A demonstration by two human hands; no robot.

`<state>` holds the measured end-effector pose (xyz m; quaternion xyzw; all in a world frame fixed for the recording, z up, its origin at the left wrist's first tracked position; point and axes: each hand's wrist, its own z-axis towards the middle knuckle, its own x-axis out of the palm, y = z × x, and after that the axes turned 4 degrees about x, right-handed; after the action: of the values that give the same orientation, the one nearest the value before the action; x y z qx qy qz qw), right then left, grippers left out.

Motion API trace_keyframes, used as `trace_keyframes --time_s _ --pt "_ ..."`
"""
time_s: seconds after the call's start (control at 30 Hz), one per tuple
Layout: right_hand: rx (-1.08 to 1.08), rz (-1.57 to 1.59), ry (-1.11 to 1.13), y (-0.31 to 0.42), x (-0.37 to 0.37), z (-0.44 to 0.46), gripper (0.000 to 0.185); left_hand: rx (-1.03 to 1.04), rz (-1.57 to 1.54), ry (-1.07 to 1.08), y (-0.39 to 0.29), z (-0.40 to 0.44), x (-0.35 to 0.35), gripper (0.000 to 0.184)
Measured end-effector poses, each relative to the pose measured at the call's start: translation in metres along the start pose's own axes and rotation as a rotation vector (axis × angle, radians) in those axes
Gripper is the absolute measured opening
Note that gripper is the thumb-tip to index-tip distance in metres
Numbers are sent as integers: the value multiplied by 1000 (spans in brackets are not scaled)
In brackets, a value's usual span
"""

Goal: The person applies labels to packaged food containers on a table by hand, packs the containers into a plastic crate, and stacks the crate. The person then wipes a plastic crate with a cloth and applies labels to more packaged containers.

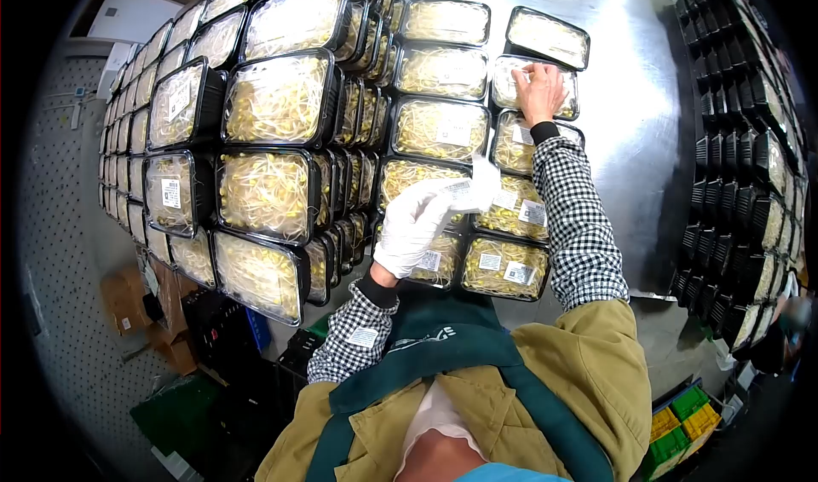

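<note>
My left hand [411,230], in a white glove, pinches a strip of white labels [475,187] above the near packs. My right hand [540,92] is bare and rests with bent, parted fingertips on the clear top of a bean sprout pack [503,97] in the right column. Whether a label lies under those fingers is hidden. Just beyond it, another bean sprout pack [548,37] sits slightly askew. Nearer to me, a bean sprout pack [504,266] carries two white labels. The column to its left holds more packs, some labelled, including one bean sprout pack [441,126].
Tall stacks of bean sprout packs [277,98] stand on the left. Along the right edge rise stacks of black trays [737,158] with sprouts. The metal table [635,150] shines between. Cardboard boxes [128,299] lie low left; green and yellow crates [682,427] are low right.
</note>
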<state>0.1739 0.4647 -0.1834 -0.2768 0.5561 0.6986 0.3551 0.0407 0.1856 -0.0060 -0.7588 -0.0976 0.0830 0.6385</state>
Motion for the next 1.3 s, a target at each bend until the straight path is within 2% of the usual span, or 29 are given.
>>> trace_keyframes --time_s 0.1,0.17,0.23,0.3,0.37,0.4,0.43,0.5,0.57,0.63,0.67,0.7,0.73,0.77,0.8,0.83,0.9,0.97,1.0,1.03,1.1,1.13,1.17,1.23,1.3 --pt "-23 -26 -35 3 -6 -1 37 -29 -21 -71 2 3 0 33" --pt "-26 -23 79 -9 1 10 33 -6 -31 -87 3 9 0 29" --pt "-111 116 -3 -27 11 20 20 -15 22 -137 8 13 0 25" --pt "-109 393 195 3 -24 9 21 152 205 -178 16 16 1 20" --pt "86 761 750 65 -88 -34 27 218 362 -236 12 19 3 19" --pt "19 778 947 82 -116 -53 27 285 457 -297 21 18 4 19" --pt "-52 792 1134 95 -137 -68 26 219 426 -320 21 19 6 18" --pt "131 919 1142 112 -162 -95 21 198 416 -362 26 18 8 16" --pt "74 976 1007 110 -164 -100 15 180 323 -285 21 21 11 14" --pt "-38 822 988 106 -162 -87 16 245 155 -163 24 27 16 14" --pt "-77 848 928 97 -146 -77 19 12 35 -55 13 26 14 21" --pt "-116 874 870 87 -129 -61 22 70 -38 85 8 26 11 22" --pt "42 679 739 91 -132 -36 26 -25 -71 126 8 21 7 22" --pt "-118 748 561 66 -103 0 29 -123 -100 163 9 15 5 23" --pt "41 509 520 47 -85 37 34 -105 -109 167 10 10 6 22" --pt "-27 419 298 34 -65 65 37 -126 -76 164 12 3 6 21" --pt "-249 141 38 -4 -19 118 40 -164 -4 151 15 -12 4 19" --pt "-140 -86 49 -4 -2 136 39 -148 -21 161 9 -22 6 18" --pt "-156 -160 74 -5 2 137 36 -141 50 150 30 -31 1 16" --pt "-147 -202 47 -6 10 135 36 -153 -49 131 18 -33 6 16" --pt "-123 -289 -7 -10 25 131 37 -236 52 156 17 -39 2 16" --pt "-98 -307 -17 -9 30 128 40 -245 -40 137 15 -40 4 16" --pt "-97 -297 -5 -9 31 130 40 -179 23 138 16 -41 4 16" --pt "-89 -284 20 -12 29 129 41 -182 26 157 25 -46 2 15" --pt "-113 -199 36 -16 24 132 33 -158 -16 194 30 -49 3 15"
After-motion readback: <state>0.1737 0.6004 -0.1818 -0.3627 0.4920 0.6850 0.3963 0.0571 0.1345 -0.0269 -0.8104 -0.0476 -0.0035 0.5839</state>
